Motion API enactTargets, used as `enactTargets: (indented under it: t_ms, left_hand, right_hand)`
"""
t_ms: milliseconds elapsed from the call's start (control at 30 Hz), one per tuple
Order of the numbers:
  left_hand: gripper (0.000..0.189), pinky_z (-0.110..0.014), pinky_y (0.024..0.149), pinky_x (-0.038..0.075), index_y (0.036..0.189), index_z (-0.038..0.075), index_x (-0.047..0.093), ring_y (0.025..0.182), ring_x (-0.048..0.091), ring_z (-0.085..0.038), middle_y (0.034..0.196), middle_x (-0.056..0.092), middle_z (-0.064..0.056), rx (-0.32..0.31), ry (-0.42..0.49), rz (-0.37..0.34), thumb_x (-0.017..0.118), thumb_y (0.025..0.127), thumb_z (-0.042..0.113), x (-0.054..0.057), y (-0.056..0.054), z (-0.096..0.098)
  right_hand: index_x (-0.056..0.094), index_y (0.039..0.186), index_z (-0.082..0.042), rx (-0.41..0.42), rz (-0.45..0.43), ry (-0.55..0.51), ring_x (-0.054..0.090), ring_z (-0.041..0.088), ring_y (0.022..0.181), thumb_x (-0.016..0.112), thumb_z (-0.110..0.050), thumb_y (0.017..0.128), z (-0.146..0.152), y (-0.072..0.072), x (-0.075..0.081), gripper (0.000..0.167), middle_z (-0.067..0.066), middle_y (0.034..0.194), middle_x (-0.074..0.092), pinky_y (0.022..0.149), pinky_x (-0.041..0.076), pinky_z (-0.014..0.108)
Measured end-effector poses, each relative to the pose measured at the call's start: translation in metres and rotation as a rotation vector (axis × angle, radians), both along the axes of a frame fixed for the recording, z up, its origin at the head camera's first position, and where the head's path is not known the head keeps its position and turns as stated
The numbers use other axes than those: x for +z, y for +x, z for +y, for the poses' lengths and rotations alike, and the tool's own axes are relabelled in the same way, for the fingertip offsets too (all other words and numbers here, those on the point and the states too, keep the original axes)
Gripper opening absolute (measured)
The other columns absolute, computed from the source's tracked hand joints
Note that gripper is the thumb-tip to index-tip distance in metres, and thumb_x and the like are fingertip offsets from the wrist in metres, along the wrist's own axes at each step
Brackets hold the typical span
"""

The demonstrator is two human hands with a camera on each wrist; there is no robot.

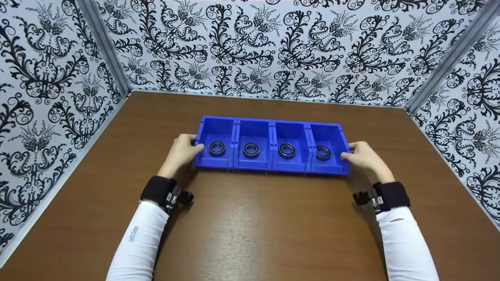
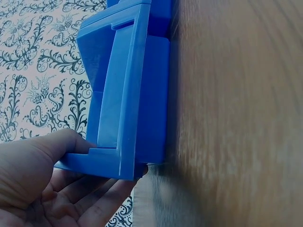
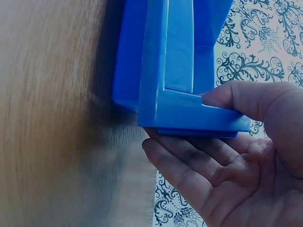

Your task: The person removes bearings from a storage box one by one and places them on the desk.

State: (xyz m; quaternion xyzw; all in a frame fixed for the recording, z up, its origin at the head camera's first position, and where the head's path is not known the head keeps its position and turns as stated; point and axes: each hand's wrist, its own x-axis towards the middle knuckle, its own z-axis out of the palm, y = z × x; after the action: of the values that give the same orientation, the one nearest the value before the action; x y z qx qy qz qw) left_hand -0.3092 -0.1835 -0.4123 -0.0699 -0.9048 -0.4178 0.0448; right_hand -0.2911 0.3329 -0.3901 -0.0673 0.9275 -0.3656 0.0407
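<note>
A row of joined blue plastic bins (image 1: 250, 169) spans the space between both hands. Each compartment has one dark-rimmed ring bearing on its floor, such as the leftmost bearing (image 1: 211, 151) and the rightmost bearing (image 1: 317, 155). My left hand (image 1: 182, 153) grips the left end wall, thumb over the rim and fingers beneath the outer side, as the left wrist view shows on the bin (image 2: 129, 94). At the other end my right hand (image 1: 365, 157) pinches the right wall the same way, its thumb inside the bin (image 3: 154, 75) in the right wrist view.
The bins are over a brown wooden table (image 1: 242, 226). Patterned wall panels (image 1: 273, 50) enclose the back and both sides, with grey metal posts (image 1: 104, 47) at the corners. Both wrists wear black straps (image 1: 158, 190) with small cameras.
</note>
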Motion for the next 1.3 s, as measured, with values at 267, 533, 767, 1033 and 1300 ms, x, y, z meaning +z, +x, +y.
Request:
enactTargets:
  t_ms: [267, 533, 767, 1033, 1300]
  left_hand:
    - [0.035, -0.041, 0.082, 0.049, 0.118, -0.006, 0.071, 0.084, 0.060, -0.024, 0.101, 0.071, -0.017, 0.010, 0.005, -0.018, 0.060, 0.089, 0.008, 0.001, 0.002, 0.001]
    - [0.033, -0.041, 0.082, 0.050, 0.116, -0.007, 0.072, 0.084, 0.060, -0.024, 0.098, 0.071, -0.016, 0.015, 0.005, -0.013, 0.060, 0.089, 0.008, 0.000, 0.002, 0.002]
    - [0.030, -0.039, 0.078, 0.048, 0.112, -0.006, 0.073, 0.081, 0.058, -0.024, 0.092, 0.068, -0.013, 0.010, -0.001, -0.001, 0.060, 0.088, 0.008, 0.000, 0.002, 0.002]
    - [0.033, -0.036, 0.074, 0.046, 0.115, -0.006, 0.072, 0.079, 0.056, -0.023, 0.095, 0.069, -0.013, -0.003, -0.009, 0.011, 0.059, 0.088, 0.008, 0.001, 0.003, 0.001]
    - [0.034, -0.036, 0.076, 0.047, 0.117, -0.006, 0.071, 0.081, 0.058, -0.023, 0.098, 0.069, -0.015, 0.003, -0.011, -0.007, 0.059, 0.089, 0.008, 0.000, 0.001, 0.000]
  right_hand:
    - [0.063, 0.111, 0.021, -0.012, -0.025, -0.010, 0.046, 0.000, 0.046, 0.062, -0.003, 0.087, -0.002, 0.001, 0.001, 0.035, 0.004, 0.069, 0.066, 0.047, 0.037, 0.018]
    - [0.064, 0.110, 0.021, -0.007, -0.030, 0.050, 0.057, 0.007, 0.058, 0.065, -0.006, 0.088, -0.002, 0.002, 0.005, 0.035, 0.012, 0.080, 0.071, 0.058, 0.047, 0.021]
    - [0.063, 0.118, 0.019, -0.013, 0.007, 0.187, 0.068, 0.036, 0.092, 0.071, -0.016, 0.091, -0.005, 0.008, 0.012, 0.045, 0.029, 0.102, 0.071, 0.089, 0.051, 0.053]
    - [0.056, 0.129, 0.018, -0.073, 0.096, 0.236, 0.058, 0.053, 0.112, 0.073, -0.017, 0.090, -0.013, 0.018, 0.025, 0.054, 0.035, 0.119, 0.064, 0.096, 0.043, 0.063]
    - [0.057, 0.129, 0.016, -0.084, 0.289, 0.255, 0.054, 0.053, 0.116, 0.073, -0.006, 0.087, -0.026, 0.026, 0.033, 0.051, 0.037, 0.124, 0.059, 0.098, 0.040, 0.064]
